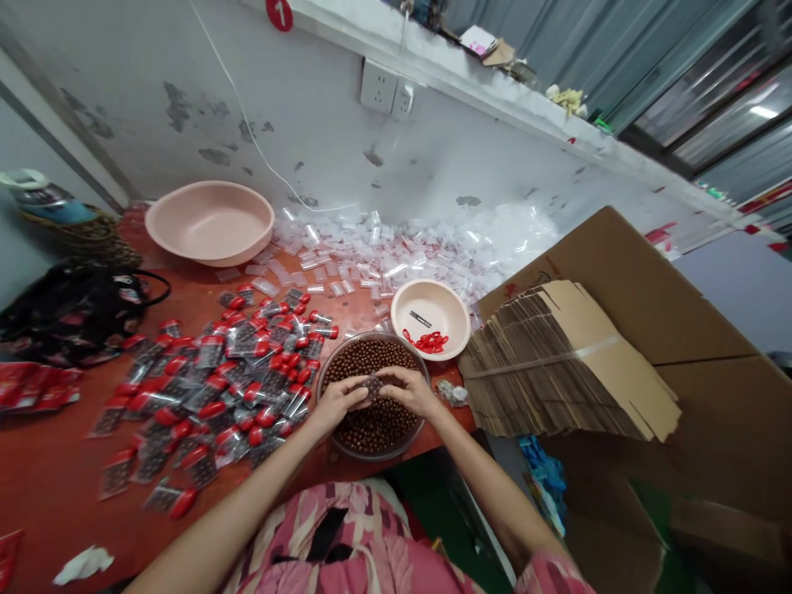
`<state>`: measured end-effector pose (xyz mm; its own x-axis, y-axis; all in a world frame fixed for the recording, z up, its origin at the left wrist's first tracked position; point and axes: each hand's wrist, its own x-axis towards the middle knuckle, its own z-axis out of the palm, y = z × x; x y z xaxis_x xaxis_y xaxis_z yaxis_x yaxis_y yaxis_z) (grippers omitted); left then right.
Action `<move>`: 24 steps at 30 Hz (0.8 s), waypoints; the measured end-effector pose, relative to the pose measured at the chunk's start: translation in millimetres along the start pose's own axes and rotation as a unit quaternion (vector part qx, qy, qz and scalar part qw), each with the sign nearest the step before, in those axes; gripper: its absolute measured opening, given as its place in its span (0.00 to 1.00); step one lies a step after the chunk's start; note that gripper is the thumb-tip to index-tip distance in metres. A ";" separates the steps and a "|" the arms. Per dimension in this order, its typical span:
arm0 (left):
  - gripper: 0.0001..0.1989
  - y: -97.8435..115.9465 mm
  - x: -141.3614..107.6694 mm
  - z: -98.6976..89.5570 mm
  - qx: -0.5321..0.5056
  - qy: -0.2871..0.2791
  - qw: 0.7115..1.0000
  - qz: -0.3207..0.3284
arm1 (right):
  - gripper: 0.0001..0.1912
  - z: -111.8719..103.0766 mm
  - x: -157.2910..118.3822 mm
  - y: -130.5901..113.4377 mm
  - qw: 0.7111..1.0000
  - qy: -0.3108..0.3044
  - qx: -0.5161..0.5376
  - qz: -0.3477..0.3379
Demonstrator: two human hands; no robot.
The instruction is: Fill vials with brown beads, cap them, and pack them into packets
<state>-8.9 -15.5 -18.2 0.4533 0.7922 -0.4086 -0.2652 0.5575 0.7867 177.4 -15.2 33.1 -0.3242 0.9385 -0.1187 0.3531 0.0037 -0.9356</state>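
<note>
Both my hands meet over a round bowl (pixel 424 412) full of small shiny brown balls (pixel 377 429). Between them is a small clear case filled with brown balls (pixel 373 386). My left hand (pixel 341 402) pinches its left side with thumb and fingers. On the other side, the fingertips of my right hand (pixel 408 391) close on its right edge. Just behind the bowl, a cream bowl (pixel 461 318) contains red caps (pixel 428 341) and a small dark strip (pixel 421 318). Many filled cases with red caps (pixel 210 351) lie heaped to the left.
Clear empty cases (pixel 384 247) are piled along the wall. A pink basin (pixel 210 223) stands at the back left, near a black bag (pixel 68 309). Bundled flat cardboard (pixel 557 363) leans in a large carton (pixel 619 272) on the right. Crumpled tissue (pixel 84 565) lies front left.
</note>
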 end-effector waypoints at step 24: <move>0.16 -0.6 14.5 -3.5 0.256 0.065 0.961 0.086 | 0.10 -113.3 80.2 99.7 0.915 0.100 -0.300 0.251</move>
<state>-5.2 -3.4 -26.3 0.3207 0.9049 -0.2800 0.1413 0.2466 0.9588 286.0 99.6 -32.1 0.1567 0.9178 -0.3649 0.8507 -0.3131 -0.4222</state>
